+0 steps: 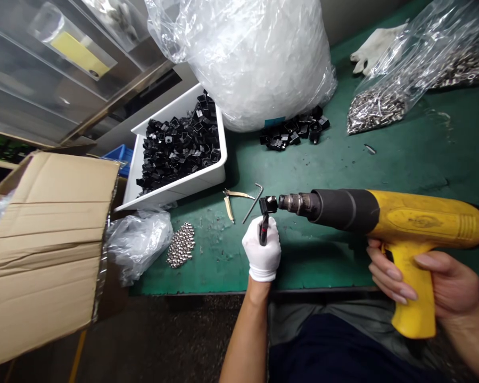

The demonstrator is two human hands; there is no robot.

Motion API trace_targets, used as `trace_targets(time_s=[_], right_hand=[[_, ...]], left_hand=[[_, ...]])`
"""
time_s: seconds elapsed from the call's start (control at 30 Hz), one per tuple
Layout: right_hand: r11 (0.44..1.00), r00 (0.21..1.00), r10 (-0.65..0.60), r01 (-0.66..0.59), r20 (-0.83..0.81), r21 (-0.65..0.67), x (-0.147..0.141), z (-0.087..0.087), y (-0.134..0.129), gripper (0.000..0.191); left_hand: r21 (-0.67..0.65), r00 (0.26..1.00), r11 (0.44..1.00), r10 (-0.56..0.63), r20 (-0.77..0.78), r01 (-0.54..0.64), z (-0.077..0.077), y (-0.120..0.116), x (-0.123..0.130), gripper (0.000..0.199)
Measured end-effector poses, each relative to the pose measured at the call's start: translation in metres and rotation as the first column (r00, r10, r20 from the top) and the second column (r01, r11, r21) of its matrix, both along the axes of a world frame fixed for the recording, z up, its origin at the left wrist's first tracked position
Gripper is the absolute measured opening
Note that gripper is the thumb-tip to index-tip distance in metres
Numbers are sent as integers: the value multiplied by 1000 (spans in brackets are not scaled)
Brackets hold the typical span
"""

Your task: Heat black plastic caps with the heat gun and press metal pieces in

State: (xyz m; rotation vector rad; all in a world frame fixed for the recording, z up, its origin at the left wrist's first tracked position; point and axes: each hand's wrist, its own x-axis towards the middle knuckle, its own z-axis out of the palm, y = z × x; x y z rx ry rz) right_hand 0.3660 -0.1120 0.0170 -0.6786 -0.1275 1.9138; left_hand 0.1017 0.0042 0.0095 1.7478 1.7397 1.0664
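The two hands are apart, each closed on something, above the near edge of the green surface (323, 159). The left hand (261, 261), in a white glove, is clamped around a black tool (264, 232) that points away from the near edge. At the tool's far end is a small black block (266, 205) with a shiny metal bit on it, raised over the surface inward from the near edge. The bare right hand (449, 284) grips the handle of a yellow heat gun (423, 215), whose stepped nozzle points toward the left edge, just beside the block.

Beyond the gloved hand lie a bent metal key (252, 205) and, next to it, pliers (229, 208) with pale handles. A patch of shiny metal pieces (181, 246) sits toward the near left corner, beside a crumpled plastic bag (141, 242). At the far left corner stands a white bin (187, 183) of black parts (179, 143). A big clear bag (255, 58) fills the far edge, with loose black parts (293, 133) at its foot. Toward the far right corner lie a bag of metal tubes (377, 109) and a pale glove (377, 45).
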Motion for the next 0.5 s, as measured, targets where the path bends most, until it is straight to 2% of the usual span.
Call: trace_targets(time_s=[0.2, 0.5], right_hand=[[1000, 1000, -4, 4, -5, -2, -1, 2, 1, 41], [997, 996, 0, 7, -90, 80, 0, -4, 0, 43]], left_hand=[[15, 1000, 1000, -10, -5, 10, -2, 0, -1, 16], [63, 999, 997, -44, 5, 44, -5, 1, -4, 13]])
